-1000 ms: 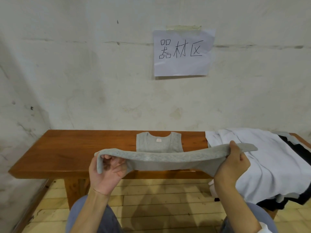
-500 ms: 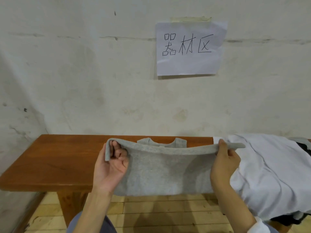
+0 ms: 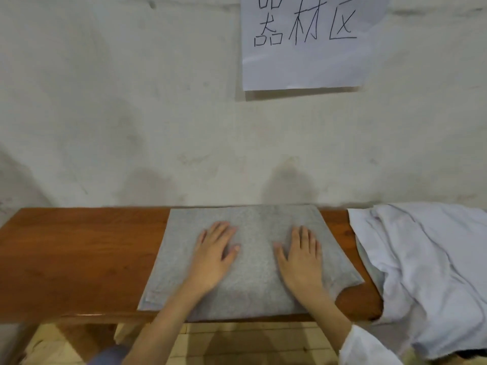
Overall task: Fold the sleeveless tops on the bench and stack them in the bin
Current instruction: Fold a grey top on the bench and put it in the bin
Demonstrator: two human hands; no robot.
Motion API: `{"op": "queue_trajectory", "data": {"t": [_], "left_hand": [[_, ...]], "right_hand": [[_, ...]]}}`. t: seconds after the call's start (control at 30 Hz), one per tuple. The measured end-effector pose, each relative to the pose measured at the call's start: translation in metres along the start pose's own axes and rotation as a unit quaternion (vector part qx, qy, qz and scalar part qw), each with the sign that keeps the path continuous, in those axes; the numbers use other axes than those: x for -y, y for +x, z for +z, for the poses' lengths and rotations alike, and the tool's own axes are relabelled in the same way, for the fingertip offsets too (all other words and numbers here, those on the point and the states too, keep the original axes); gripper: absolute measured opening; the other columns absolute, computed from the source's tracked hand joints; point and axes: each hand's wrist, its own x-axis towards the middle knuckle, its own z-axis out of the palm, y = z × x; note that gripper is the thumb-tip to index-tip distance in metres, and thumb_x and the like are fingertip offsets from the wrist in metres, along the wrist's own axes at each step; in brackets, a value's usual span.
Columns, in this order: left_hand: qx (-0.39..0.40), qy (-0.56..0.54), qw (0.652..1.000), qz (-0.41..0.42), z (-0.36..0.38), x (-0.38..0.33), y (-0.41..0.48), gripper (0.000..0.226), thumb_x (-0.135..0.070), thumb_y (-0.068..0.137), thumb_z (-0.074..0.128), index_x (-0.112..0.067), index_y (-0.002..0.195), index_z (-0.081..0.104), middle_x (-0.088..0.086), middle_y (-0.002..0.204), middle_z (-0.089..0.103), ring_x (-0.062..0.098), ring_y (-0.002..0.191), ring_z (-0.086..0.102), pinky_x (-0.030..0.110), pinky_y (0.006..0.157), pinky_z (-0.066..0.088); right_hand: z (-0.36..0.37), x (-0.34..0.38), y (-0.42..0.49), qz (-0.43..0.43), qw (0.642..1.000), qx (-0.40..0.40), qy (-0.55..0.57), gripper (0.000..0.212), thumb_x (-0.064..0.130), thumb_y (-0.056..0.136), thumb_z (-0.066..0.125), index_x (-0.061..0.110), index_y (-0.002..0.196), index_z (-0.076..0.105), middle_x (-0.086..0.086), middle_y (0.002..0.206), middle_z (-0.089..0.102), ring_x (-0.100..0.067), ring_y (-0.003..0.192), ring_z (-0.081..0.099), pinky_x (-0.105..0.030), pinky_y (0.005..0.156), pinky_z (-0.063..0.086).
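Folded grey top (image 3: 253, 262), long axis front-to-back, on wooden bench (image 3: 79, 248); left hand (image 3: 214, 255) and right hand (image 3: 301, 259) press flat, fingers spread; plastered wall (image 3: 131, 114) behind.

The left hand (image 3: 214, 255) is bare, and the left forearm (image 3: 163, 325) is uncovered all the way to the near edge of the view. The right hand (image 3: 300, 259) is bare too, but the right forearm (image 3: 329, 312) runs into a loose white sleeve (image 3: 366, 347) at the near right (its cloth looks thin and slightly creased). At the near left, a rounded patch of blue-grey trouser fabric (image 3: 109, 355) shows.
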Motion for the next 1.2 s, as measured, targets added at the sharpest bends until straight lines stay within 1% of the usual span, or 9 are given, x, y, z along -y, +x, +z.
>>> {"op": "queue_trajectory", "data": {"t": [0.1,0.2,0.3,0.43,0.57,0.67,0.77,0.97,1.2], "left_hand": [[0.032,0.155,0.987,0.03,0.005,-0.002,-0.007,0.069,-0.059,0.089,0.013,-0.026,0.146,0.036,0.0,0.155,0.027,0.019,0.145,0.017,0.038,0.115,-0.002],[0.063,0.147,0.987,-0.029,0.0,-0.018,-0.019,0.081,-0.061,0.08,-0.007,-0.03,0.151,0.014,-0.005,0.16,0.003,0.015,0.147,-0.006,0.036,0.115,-0.016],[0.068,0.141,0.983,-0.092,-0.002,-0.045,-0.046,0.085,-0.059,0.075,-0.013,-0.031,0.152,0.01,-0.004,0.161,-0.002,0.017,0.147,-0.008,0.039,0.115,-0.016],[0.094,0.166,0.973,-0.128,-0.009,-0.078,-0.071,0.062,-0.055,0.092,0.012,-0.033,0.149,0.021,-0.004,0.159,0.013,0.022,0.145,0.009,0.04,0.117,0.007],[0.055,0.142,0.988,-0.035,-0.018,-0.076,-0.041,0.039,-0.039,0.099,0.032,-0.03,0.134,0.047,-0.007,0.142,0.039,0.015,0.133,0.03,0.029,0.107,0.022],[0.116,0.124,0.983,0.069,-0.01,-0.061,-0.014,0.058,-0.042,0.092,0.015,-0.025,0.137,0.048,-0.002,0.15,0.035,0.021,0.142,0.025,0.033,0.114,0.014],[0.159,0.161,0.968,0.108,-0.001,-0.046,-0.008,0.075,-0.05,0.084,-0.007,-0.031,0.149,0.025,-0.007,0.159,0.015,0.015,0.147,0.006,0.035,0.118,-0.001],[0.111,0.188,0.976,-0.01,0.005,-0.051,-0.032,0.052,-0.043,0.102,0.012,-0.03,0.152,0.008,-0.005,0.161,0.0,0.016,0.147,-0.005,0.039,0.118,-0.007],[0.092,0.233,0.962,-0.106,-0.009,-0.088,-0.069,0.052,-0.045,0.099,0.032,-0.028,0.147,0.021,0.008,0.152,0.022,0.029,0.14,0.019,0.043,0.11,0.024]], "right_hand": [[-0.001,0.001,-0.002,-0.025,0.998,-0.001,-0.057,0.076,0.062,0.094,0.011,0.014,0.152,-0.002,-0.009,0.16,-0.001,-0.025,0.147,-0.004,-0.037,0.116,-0.009],[-0.005,-0.004,0.007,-0.07,0.994,0.038,-0.079,0.105,0.08,0.069,-0.02,0.018,0.152,-0.003,-0.009,0.16,-0.003,-0.024,0.147,-0.006,-0.038,0.116,-0.009],[-0.015,-0.017,0.018,-0.133,0.983,0.094,-0.085,0.113,0.084,0.057,-0.029,0.029,0.151,-0.004,-0.004,0.16,-0.008,-0.019,0.147,-0.012,-0.035,0.116,-0.012],[-0.032,-0.016,0.01,-0.128,0.977,0.142,-0.093,0.08,0.071,0.086,0.002,0.026,0.151,-0.007,-0.004,0.16,-0.009,-0.021,0.147,-0.011,-0.04,0.119,-0.008],[-0.027,0.014,-0.035,0.018,0.996,0.083,-0.039,0.064,0.036,0.101,0.029,0.011,0.151,-0.003,-0.01,0.16,-0.004,-0.028,0.147,-0.007,-0.045,0.118,-0.002],[-0.013,0.029,-0.066,0.076,0.995,0.057,-0.04,0.064,0.035,0.102,0.028,0.011,0.151,-0.005,-0.01,0.159,-0.009,-0.028,0.146,-0.012,-0.047,0.117,-0.005],[0.001,0.027,-0.075,0.097,0.993,0.042,-0.057,0.066,0.042,0.102,0.02,0.01,0.15,-0.011,-0.01,0.159,-0.014,-0.027,0.145,-0.018,-0.045,0.115,-0.016],[0.006,0.001,-0.056,-0.069,0.991,0.048,-0.107,0.077,0.059,0.076,-0.017,0.019,0.141,-0.024,0.002,0.148,-0.028,-0.015,0.138,-0.027,-0.03,0.099,-0.036],[-0.019,-0.024,-0.021,-0.277,0.945,0.142,-0.1,0.077,0.059,0.078,0.0,0.028,0.148,-0.01,0.011,0.151,-0.02,-0.01,0.145,-0.017,-0.03,0.117,-0.014]]}}
